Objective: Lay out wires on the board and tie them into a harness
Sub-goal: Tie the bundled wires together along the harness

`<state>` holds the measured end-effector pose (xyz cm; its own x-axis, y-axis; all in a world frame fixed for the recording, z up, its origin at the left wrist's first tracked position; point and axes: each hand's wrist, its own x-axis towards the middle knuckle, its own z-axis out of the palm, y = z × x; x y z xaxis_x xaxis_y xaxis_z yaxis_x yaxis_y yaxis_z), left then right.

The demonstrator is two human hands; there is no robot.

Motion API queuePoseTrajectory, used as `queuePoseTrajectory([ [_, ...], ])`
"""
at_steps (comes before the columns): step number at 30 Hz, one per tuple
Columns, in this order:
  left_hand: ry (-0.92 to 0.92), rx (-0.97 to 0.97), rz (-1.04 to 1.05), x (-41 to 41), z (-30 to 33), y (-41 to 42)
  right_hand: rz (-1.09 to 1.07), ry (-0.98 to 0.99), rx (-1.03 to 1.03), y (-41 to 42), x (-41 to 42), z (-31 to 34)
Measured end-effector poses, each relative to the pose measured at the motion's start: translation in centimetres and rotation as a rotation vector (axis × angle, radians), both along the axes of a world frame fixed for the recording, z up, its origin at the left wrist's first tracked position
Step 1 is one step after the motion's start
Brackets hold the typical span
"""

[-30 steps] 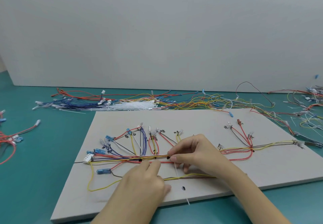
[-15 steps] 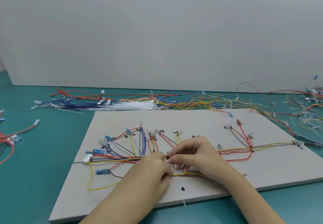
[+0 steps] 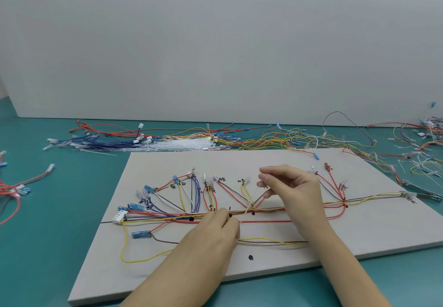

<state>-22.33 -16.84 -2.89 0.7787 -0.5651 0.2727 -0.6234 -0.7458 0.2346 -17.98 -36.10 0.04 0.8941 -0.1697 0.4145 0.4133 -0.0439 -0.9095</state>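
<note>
Wire bundle lies mid-board, light and floppy, so left hand pinches it flat near the white cable tie while right hand pinches the thin, slippery tie tail; grip the tail close to the head.

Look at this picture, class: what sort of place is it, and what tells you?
Probably a wire-harness assembly bench. A flat grey layout board with handwritten marks carries coloured wires fanned into branches, and a pile of white plastic cable ties lies behind it on the teal tabletop.
</note>
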Motion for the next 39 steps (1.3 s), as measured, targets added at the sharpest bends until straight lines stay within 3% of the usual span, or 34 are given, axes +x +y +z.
queuePoseTrajectory([
  [3,-0.018,-0.042,-0.041,-0.1,0.3,0.4,0.002,0.002,-0.056,-0.1,0.1,-0.1],
  [11,-0.012,-0.061,-0.115,-0.2,0.7,0.6,0.277,0.266,-0.315,0.9,-0.6,-1.4],
  [25,-0.266,0.128,-0.071,-2.0,1.4,-1.0,0.309,0.378,-0.222,1.3,-1.0,-1.2],
  [30,-0.232,-0.026,0.038,-1.8,1.1,-1.5,0.326,0.398,-0.206,1.0,-1.3,-1.1],
  [34,-0.133,-0.260,-0.003,-1.2,0.5,-1.2,0.353,0.421,-0.183,0.8,-1.8,-1.0],
  [39,-0.017,-0.323,0.052,-0.4,-0.2,-0.9,0.404,0.444,-0.162,0.5,-2.5,-0.6],
])
